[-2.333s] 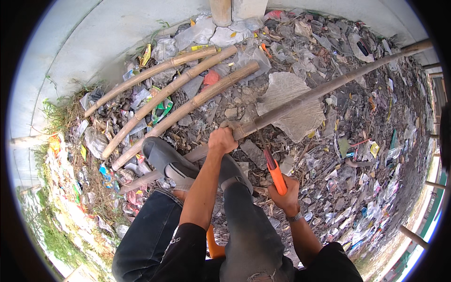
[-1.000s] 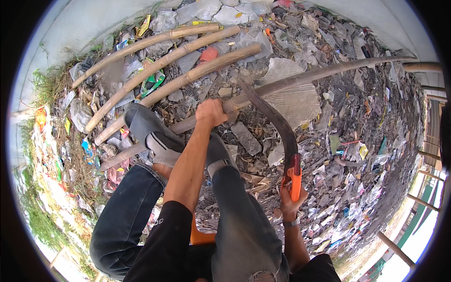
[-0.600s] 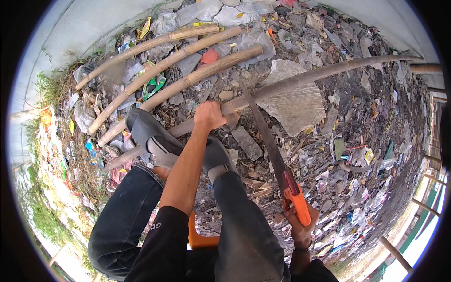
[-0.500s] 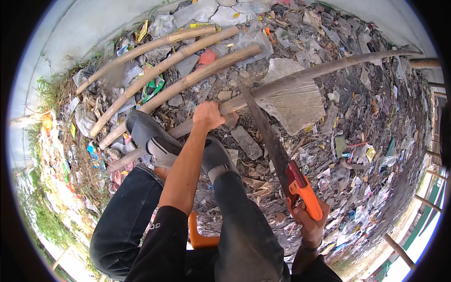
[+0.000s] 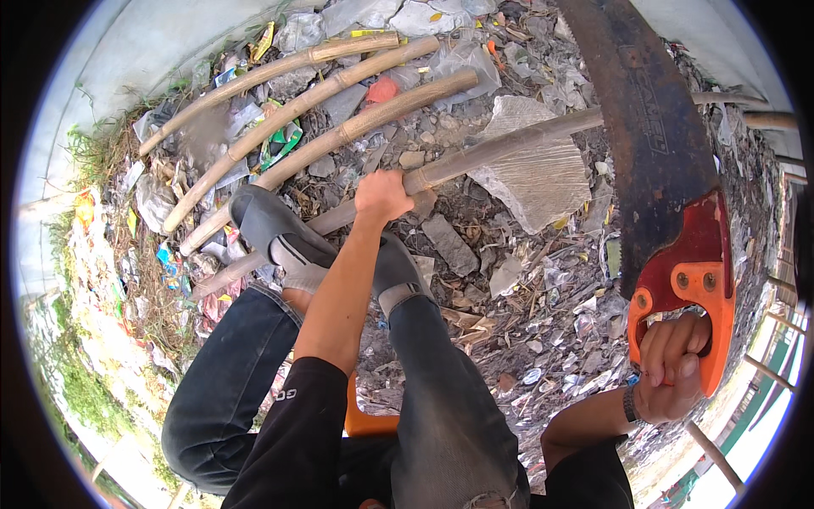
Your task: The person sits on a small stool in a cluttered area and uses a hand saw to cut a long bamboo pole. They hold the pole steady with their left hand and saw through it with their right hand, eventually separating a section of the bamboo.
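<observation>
Littered ground (image 5: 543, 339) fills the view: plastic scraps, paper, broken bits, grass along the left edge, a pale wall at the top.

Left hand (image 5: 381, 195): closed around a long bamboo pole (image 5: 500, 148) that runs from the lower left of the ground up toward the right edge. The grip sits near the pole's middle, beside a node.

Left shoe (image 5: 271, 233): grey, planted on the same pole, lower left of the hand. A second shoe (image 5: 394, 271) is partly hidden behind the forearm.

Right hand (image 5: 674, 365): fingers wrapped through the orange handle (image 5: 704, 288) of a handsaw (image 5: 653, 144), raised close to the camera at the right. The blade is dark and rusty, teeth along its left edge, clear of the pole.

Three more bamboo poles (image 5: 297, 110) lie side by side near the top left of the ground, apart from the held one.

A crumpled plastic sheet (image 5: 534, 170) lies under the held pole.

Handling, as a judgement: the pole looks stiff, hollow, fairly light for its length, smooth and likely to roll on loose litter, so a hold close to any cut line plus a foot on it is sensible. The saw is best taken by the closed handle only; the blade looks thin and would flex if pushed sideways.
</observation>
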The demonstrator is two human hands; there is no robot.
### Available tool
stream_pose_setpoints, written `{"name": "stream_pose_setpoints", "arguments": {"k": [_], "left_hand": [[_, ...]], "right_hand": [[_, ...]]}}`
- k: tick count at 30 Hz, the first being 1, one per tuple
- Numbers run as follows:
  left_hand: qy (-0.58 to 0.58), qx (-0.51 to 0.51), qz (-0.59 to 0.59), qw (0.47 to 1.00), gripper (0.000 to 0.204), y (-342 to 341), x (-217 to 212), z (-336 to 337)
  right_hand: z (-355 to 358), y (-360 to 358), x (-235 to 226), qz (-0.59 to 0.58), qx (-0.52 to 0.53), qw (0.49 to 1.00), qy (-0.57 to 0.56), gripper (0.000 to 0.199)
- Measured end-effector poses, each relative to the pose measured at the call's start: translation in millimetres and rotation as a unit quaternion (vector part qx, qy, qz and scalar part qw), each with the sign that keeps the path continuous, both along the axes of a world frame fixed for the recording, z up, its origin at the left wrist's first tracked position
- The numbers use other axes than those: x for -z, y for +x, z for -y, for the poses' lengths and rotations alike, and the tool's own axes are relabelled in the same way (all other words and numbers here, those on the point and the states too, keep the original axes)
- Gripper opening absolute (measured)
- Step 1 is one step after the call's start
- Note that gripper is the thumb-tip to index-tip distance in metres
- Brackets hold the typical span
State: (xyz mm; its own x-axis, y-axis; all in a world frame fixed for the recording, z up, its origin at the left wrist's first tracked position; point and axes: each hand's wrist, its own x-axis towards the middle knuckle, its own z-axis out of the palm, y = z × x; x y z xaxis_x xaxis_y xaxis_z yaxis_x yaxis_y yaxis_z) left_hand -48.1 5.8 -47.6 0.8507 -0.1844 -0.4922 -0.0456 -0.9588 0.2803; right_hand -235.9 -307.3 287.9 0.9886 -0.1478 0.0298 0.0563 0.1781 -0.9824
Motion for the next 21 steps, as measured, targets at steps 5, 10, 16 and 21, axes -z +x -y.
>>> {"name": "stream_pose_setpoints", "arguments": {"k": [5,10,16,21], "left_hand": [[-0.018,0.006,-0.006,1.0,0.045,12.2,7.3,-13.4],[-0.089,0.016,-0.121,0.989,0.05,5.4,-0.6,-8.8],[-0.14,0.001,-0.185,0.973,0.053,12.9,-1.7,-12.9],[-0.093,0.099,0.145,0.98,0.05,-19.5,13.0,-20.7]], "right_hand": [[-50.2,1.6,44.0,0.075,0.077,0.993,-0.058,0.026],[-77.9,-29.4,86.8,-0.08,0.058,0.939,-0.328,0.012],[-89.1,-75.4,122.4,-0.184,0.023,0.925,-0.333,0.012],[-92.9,-87.8,132.9,-0.236,0.007,0.921,-0.31,0.016]]}}
